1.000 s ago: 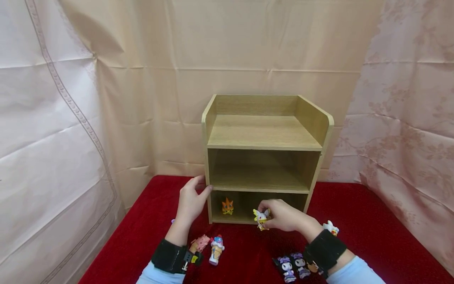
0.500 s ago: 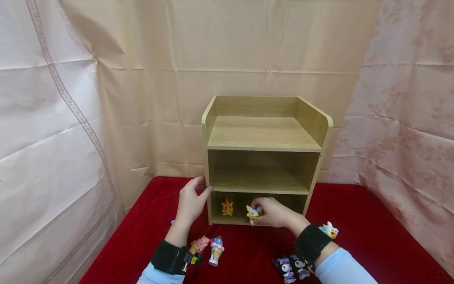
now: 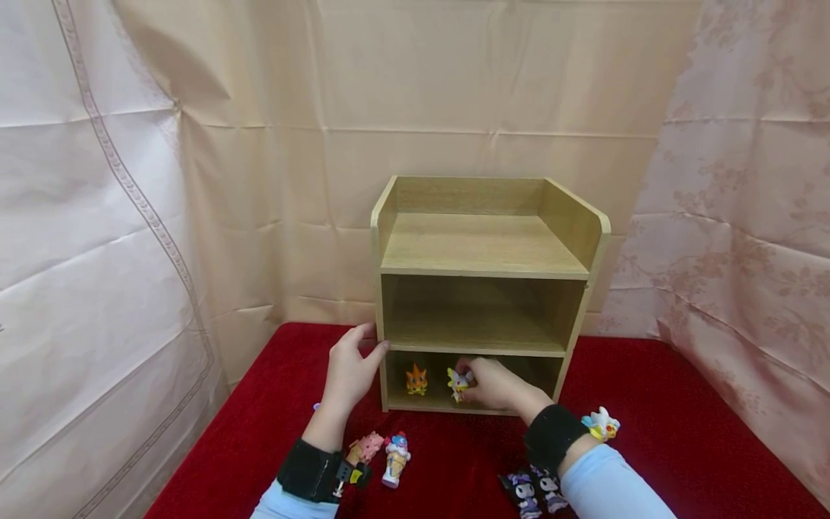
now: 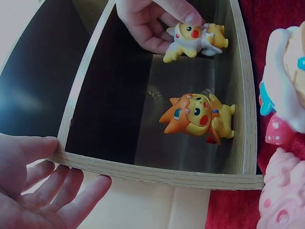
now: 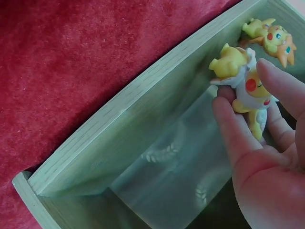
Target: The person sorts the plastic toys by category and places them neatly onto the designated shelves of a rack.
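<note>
In the head view a wooden shelf unit [image 3: 483, 244] stands on red cloth. My right hand [image 3: 496, 387] reaches into its lowest compartment and holds a small yellow figurine in a white hood [image 5: 248, 90]. Thumb and fingers pinch its body; its feet are close to the compartment floor. To its left an orange-hooded yellow figurine [image 4: 198, 117] stands upright inside the same compartment. My left hand [image 3: 350, 366] rests at the unit's left side panel, thumb on the front edge beside the middle board and fingers along the outer face.
In front of the unit lie a pink figurine [image 3: 367, 447] and an ice-cream-cone figurine [image 3: 395, 461]. Two black-and-purple figurines [image 3: 525, 494] lie near my right forearm. A white-and-yellow figurine [image 3: 601, 424] is farther right. Curtains [image 3: 292, 180] hang behind and at both sides.
My right hand has moved left and inward with the white-hooded figurine, from in front of the lowest compartment to inside it. My left hand has stayed in place.
</note>
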A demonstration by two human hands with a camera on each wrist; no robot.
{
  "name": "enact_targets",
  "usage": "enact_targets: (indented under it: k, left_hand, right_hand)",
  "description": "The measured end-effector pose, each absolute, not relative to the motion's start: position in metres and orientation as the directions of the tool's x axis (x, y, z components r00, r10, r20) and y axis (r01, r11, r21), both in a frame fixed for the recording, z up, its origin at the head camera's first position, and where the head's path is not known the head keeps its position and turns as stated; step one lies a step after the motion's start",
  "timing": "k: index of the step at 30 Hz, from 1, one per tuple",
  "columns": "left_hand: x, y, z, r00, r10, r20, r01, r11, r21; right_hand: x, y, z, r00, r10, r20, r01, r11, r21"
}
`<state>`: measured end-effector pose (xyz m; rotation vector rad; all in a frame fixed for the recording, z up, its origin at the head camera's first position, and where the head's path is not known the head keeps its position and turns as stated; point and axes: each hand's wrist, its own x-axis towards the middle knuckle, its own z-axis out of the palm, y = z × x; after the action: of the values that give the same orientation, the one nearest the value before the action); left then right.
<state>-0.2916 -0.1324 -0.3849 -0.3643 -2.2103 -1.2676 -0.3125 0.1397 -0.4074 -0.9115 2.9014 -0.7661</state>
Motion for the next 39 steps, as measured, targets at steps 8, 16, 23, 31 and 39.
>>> enact_targets:
  k: [8,16,23,31,39]
  left_hand:
    - [-0.292,-0.132,-0.385,-0.808,-0.04,0.588,0.488,0.514,0.705]
    - [-0.293,-0.133,-0.386,-0.805,-0.047,0.591,0.488,0.514,0.705]
    - [-0.294,-0.133,-0.386,-0.809,-0.045,0.586,0.486,0.509,0.71]
    - [-0.293,-0.133,-0.386,-0.805,-0.045,0.591,0.488,0.517,0.703]
    - [-0.293,-0.133,-0.386,-0.806,-0.045,0.59,0.484,0.523,0.702]
  right_hand:
    - [-0.318,0.135,-0.408,-0.871,-0.48,0.108,-0.467,0.738,-0.487]
    - [-0.322,0.13,-0.409,-0.876,-0.474,0.089,-0.453,0.747,-0.486]
    - [-0.327,0.128,-0.412,-0.889,-0.454,0.066,-0.423,0.755,-0.502]
    - [-0.327,0.125,-0.41,-0.898,-0.439,0.03,-0.39,0.763,-0.516]
    - [-0.329,0.122,-0.411,-0.902,-0.431,0.019,-0.376,0.765,-0.523]
